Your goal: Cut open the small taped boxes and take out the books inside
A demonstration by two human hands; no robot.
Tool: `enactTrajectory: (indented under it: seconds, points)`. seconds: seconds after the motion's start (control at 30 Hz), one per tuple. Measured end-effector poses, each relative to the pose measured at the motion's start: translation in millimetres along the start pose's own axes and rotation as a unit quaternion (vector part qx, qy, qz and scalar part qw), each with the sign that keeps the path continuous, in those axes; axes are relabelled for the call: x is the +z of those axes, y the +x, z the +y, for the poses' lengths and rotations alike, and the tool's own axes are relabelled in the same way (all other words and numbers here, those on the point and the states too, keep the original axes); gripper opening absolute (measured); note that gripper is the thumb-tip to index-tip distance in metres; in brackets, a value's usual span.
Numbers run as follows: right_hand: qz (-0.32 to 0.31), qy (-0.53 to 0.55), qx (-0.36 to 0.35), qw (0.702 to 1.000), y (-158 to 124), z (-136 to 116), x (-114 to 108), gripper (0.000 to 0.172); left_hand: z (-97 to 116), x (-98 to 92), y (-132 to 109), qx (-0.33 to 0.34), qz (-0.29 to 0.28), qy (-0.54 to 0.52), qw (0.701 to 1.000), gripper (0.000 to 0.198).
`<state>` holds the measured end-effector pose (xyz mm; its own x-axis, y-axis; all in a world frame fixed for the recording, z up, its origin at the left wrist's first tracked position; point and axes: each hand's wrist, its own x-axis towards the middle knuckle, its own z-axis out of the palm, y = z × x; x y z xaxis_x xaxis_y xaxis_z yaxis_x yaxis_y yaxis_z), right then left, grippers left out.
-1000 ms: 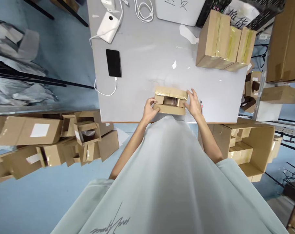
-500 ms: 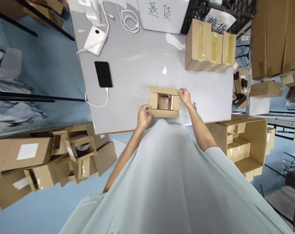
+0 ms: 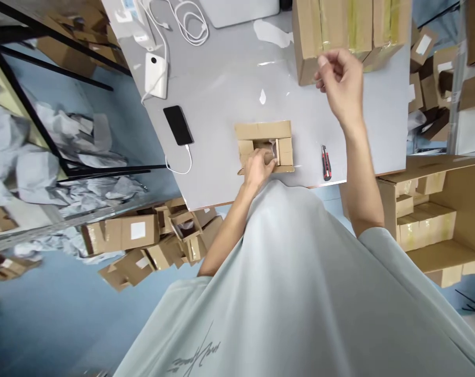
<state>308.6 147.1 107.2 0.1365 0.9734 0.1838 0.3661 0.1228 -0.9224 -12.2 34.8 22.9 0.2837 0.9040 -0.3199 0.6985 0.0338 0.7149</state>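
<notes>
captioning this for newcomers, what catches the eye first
Probably the open cardboard box near the front edge of the grey table, with the left hand at its opening. Then the right hand, seen against the taped boxes at the table's far right. The red-and-black cutter lies right of that box.

Blk phone (image 3: 178,125) w/ wht cable (image 3: 190,159) plugged in, nr wht pwr bank (image 3: 154,74) (both on grey tbl (image 3: 221,99)).
</notes>
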Motion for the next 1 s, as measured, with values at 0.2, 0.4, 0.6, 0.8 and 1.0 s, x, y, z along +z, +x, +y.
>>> enactTrajectory:
  seconds: [0.2, 0.4, 0.6, 0.8, 1.0]
  points:
    - [-0.032, 0.021, 0.051, 0.998, -29.5, 4.4, 14.9, 0.047, -2.3, 27.0, 34.8, -0.095, 0.008, 0.058, 0.994, 0.044]
    - [-0.115, 0.029, 0.183, 0.976, -107.3, 49.6, 65.2, 0.047, -17.1, 37.5, 43.1, -0.146, 0.001, 0.029, 0.989, 0.018]
    - [-0.191, -0.035, 0.232, 0.953, -155.5, 35.6, 94.3, 0.028, -8.2, 15.5, 32.9, -0.133, 0.045, 0.042, 0.989, 0.023]
    - [-0.203, -0.041, 0.246, 0.947, -166.6, 24.6, 101.3, 0.022, 9.0, -50.5, -2.3, -0.12, 0.102, 0.01, 0.988, 0.017]
    - [-0.187, 0.043, 0.274, 0.942, -173.2, 5.0, 104.6, 0.041, 12.4, -115.3, -44.4, -0.094, 0.091, -0.189, 0.973, 0.024]
